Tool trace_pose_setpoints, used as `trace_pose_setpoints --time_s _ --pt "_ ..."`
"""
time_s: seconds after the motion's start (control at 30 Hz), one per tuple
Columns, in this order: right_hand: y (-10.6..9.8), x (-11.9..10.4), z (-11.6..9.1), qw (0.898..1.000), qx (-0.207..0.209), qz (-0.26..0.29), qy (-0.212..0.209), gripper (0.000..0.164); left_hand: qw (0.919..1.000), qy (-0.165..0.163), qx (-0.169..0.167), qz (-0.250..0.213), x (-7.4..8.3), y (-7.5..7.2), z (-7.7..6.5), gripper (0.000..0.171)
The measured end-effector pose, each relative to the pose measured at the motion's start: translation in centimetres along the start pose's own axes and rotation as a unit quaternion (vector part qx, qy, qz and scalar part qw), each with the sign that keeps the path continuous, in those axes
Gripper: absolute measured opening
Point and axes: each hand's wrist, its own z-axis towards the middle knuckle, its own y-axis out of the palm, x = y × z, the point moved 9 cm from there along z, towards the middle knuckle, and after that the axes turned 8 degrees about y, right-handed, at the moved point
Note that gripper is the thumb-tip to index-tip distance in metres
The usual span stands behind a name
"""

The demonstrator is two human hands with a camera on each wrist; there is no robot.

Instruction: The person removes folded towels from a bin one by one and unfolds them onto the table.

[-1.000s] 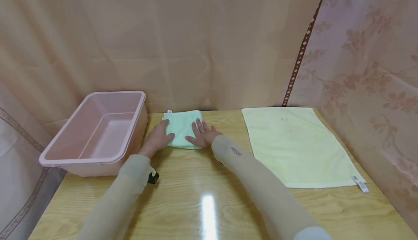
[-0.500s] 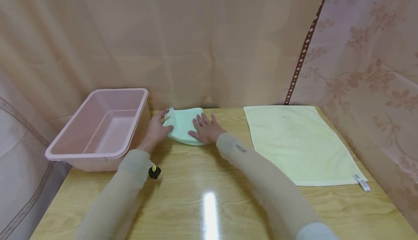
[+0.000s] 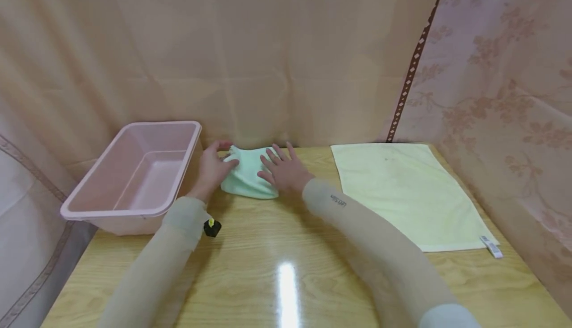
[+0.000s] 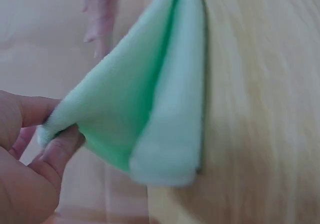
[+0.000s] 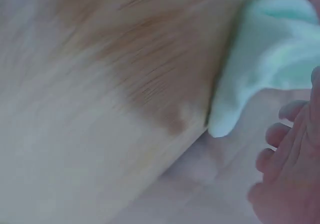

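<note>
A folded mint-green towel (image 3: 251,175) lies at the back of the wooden table, between my hands. My left hand (image 3: 211,169) pinches its left corner between thumb and fingers. In the left wrist view the towel (image 4: 112,101) slopes up to that pinch, its folded layers parted at the side. Spread and fairly straight, the fingers of my right hand (image 3: 288,171) overlap the towel's right end in the head view. The right wrist view has the right hand (image 5: 292,159) with fingers extended just beside the raised, bent end of the towel (image 5: 270,53).
A pink plastic basin (image 3: 134,222) stands at the left, close to my left forearm. At the right a pale yellow towel (image 3: 406,194) is spread flat, with a white tag (image 3: 491,246) at its near corner. A beige curtain (image 3: 250,60) hangs behind the table (image 3: 250,268).
My left hand has lifted the mint towel's left corner, which lay flat one second ago. The right hand has shifted slightly right and back, its fingers now higher on the towel's edge.
</note>
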Motion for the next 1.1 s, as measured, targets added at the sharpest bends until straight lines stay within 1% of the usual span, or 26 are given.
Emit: trace_pose_setpoints --time_s 0.03,0.07,0.1,0.13,0.17,0.2,0.23,0.27,0.33,0.37,0.4,0.43,0.47,0.5,0.53,0.6,0.63,0.73,0.77,0.83,0.9,0.93,0.97,1.0,1.03,1.1 --pt "-0.5 0.3 0.0 0.998 -0.011 0.061 0.008 0.073 0.9999 0.003 0.004 -0.014 0.3 0.1 0.2 0.050" --pt "-0.9 0.6 0.0 0.991 -0.022 0.134 0.015 0.072 0.9994 0.008 0.009 -0.033 0.7 0.3 0.5 0.050" --pt "-1.3 1.0 0.0 0.977 -0.035 0.211 0.022 0.072 0.9988 0.011 0.013 -0.047 1.1 0.5 0.7 0.050" --pt "-1.7 1.3 -0.1 0.955 -0.046 0.291 0.028 0.071 0.9977 0.018 0.016 -0.063 1.5 0.7 1.0 0.050" --pt "-2.0 1.7 -0.1 0.925 -0.059 0.373 0.032 0.071 0.9960 0.023 0.020 -0.084 2.0 1.0 1.2 0.050" --pt "-2.2 2.0 -0.2 0.885 -0.076 0.457 0.036 0.071 0.9936 0.028 0.022 -0.107 2.5 1.4 1.3 0.050" --pt "-2.4 2.2 -0.2 0.839 -0.093 0.535 0.039 0.072 0.9906 0.034 0.023 -0.131 3.0 1.8 1.4 0.050" --pt "-2.4 2.5 -0.3 0.792 -0.109 0.599 0.044 0.072 0.9876 0.039 0.023 -0.151 3.5 2.2 1.5 0.050" --pt "-2.3 3.0 -0.5 0.700 -0.136 0.699 0.048 0.073 0.9815 0.044 0.018 -0.185 4.5 3.2 1.6 0.051" --pt "-2.3 3.2 -0.5 0.660 -0.148 0.735 0.045 0.073 0.9786 0.044 0.015 -0.201 5.0 3.7 1.5 0.051" --pt "-2.4 3.4 -0.6 0.626 -0.156 0.763 0.042 0.073 0.9762 0.041 0.010 -0.213 5.5 4.2 1.4 0.051" --pt "-2.5 3.6 -0.7 0.600 -0.161 0.783 0.037 0.073 0.9741 0.041 0.005 -0.222 5.9 4.8 1.4 0.050" --pt "-2.6 3.9 -0.8 0.581 -0.163 0.797 0.030 0.073 0.9722 0.041 -0.001 -0.230 6.5 5.4 1.3 0.049" --pt "-2.8 4.2 -1.0 0.564 -0.163 0.809 0.023 0.072 0.9703 0.044 -0.007 -0.238 7.0 6.1 1.2 0.048" --pt "-2.9 4.6 -1.1 0.550 -0.162 0.819 0.018 0.072 0.9682 0.049 -0.016 -0.245 7.5 6.8 1.2 0.046" --pt "-2.9 5.6 -1.4 0.533 -0.155 0.831 0.017 0.068 0.9641 0.065 -0.042 -0.254 8.6 8.4 1.0 0.042" --pt "-2.8 6.1 -1.5 0.529 -0.151 0.835 0.019 0.063 0.9627 0.078 -0.058 -0.253 9.1 9.3 0.9 0.039" --pt "-2.0 7.9 -1.9 0.525 -0.135 0.839 0.042 0.040 0.9561 0.111 -0.114 -0.246 10.1 11.7 0.4 0.030" --pt "-1.7 8.4 -2.0 0.527 -0.130 0.839 0.049 0.033 0.9543 0.121 -0.130 -0.240 10.3 12.4 0.2 0.027" --pt "-1.0 9.4 -2.3 0.529 -0.122 0.837 0.065 0.025 0.9514 0.133 -0.156 -0.230 10.4 13.5 -0.1 0.022" --pt "-0.4 10.2 -2.6 0.531 -0.116 0.836 0.079 0.022 0.9470 0.132 -0.178 -0.232 10.3 14.4 -0.4 0.021" --pt "-0.3 10.6 -2.8 0.533 -0.113 0.835 0.082 0.021 0.9435 0.128 -0.189 -0.240 10.3 14.7 -0.5 0.022" --pt "-0.1 11.0 -2.9 0.537 -0.109 0.832 0.084 0.020 0.9401 0.120 -0.198 -0.250 10.2 15.0 -0.7 0.023" --pt "0.2 11.4 -3.1 0.539 -0.105 0.831 0.091 0.020 0.9378 0.113 -0.206 -0.256 10.0 15.2 -0.8 0.025" --pt "0.4 11.8 -3.3 0.544 -0.102 0.827 0.097 0.020 0.9369 0.107 -0.213 -0.256 9.8 15.3 -0.8 0.026" --pt "0.9 12.7 -3.7 0.558 -0.093 0.817 0.111 0.021 0.9369 0.099 -0.224 -0.249 9.3 15.2 -0.9 0.030"
